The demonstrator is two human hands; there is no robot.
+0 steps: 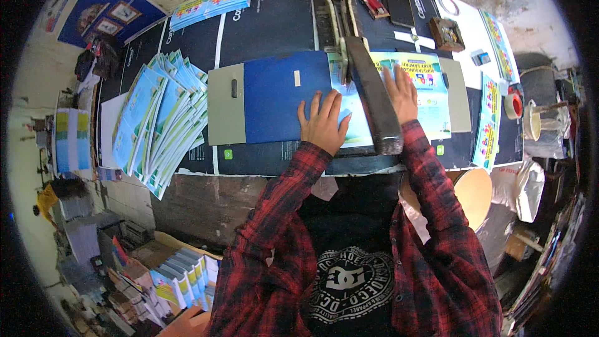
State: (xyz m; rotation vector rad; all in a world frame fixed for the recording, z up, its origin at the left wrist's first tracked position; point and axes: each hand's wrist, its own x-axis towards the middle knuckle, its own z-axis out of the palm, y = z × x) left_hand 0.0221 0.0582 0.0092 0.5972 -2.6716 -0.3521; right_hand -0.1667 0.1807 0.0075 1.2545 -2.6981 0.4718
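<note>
My left hand lies with fingers spread at the right edge of a blue board, its thumb by an open printed booklet cover. On the right part of that cover rests my right hand, fingers stretched out and nearly flat. Between the hands a long dark bar crosses over the cover, hiding part of it; it looks like the arm of a long-reach stapler. Grey-green boards show beside the blue board and beyond the cover's right edge.
A fanned pile of booklets lies at the left, another stack at the far left. More booklets lie at the right, near a red tape roll. A small box stands back right. A round stool is below the table.
</note>
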